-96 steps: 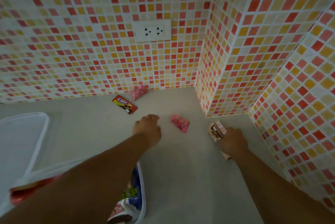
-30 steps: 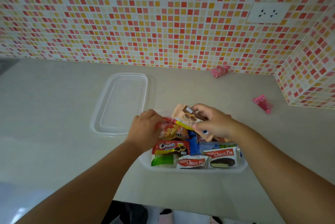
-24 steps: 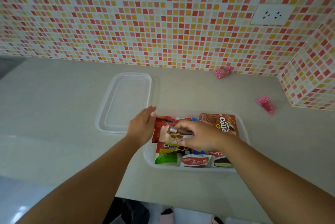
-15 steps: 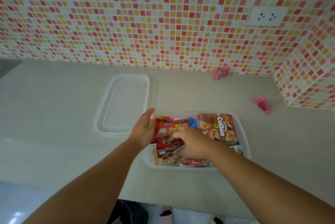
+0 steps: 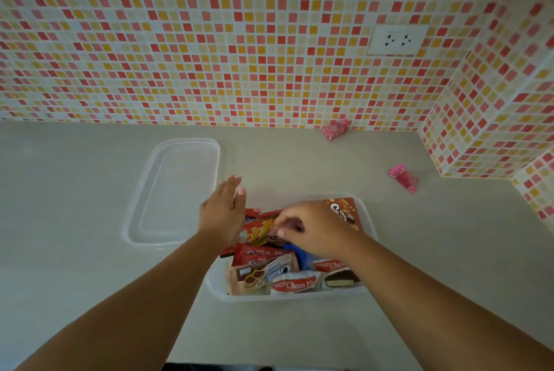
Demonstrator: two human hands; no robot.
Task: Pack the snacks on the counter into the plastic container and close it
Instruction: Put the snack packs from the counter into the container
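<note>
My right hand (image 5: 311,228) curls empty-fingered over the snacks in the plastic container (image 5: 369,222), my left hand (image 5: 223,211) flat and spread at its rim — packing step, unfinished — next I must fetch two pink packets (image 5: 403,177) (image 5: 335,129), then the lid (image 5: 177,190).

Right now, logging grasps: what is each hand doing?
Left hand: open, holding nothing.
Right hand: fingers curled over the snacks; cannot tell if holding.
</note>
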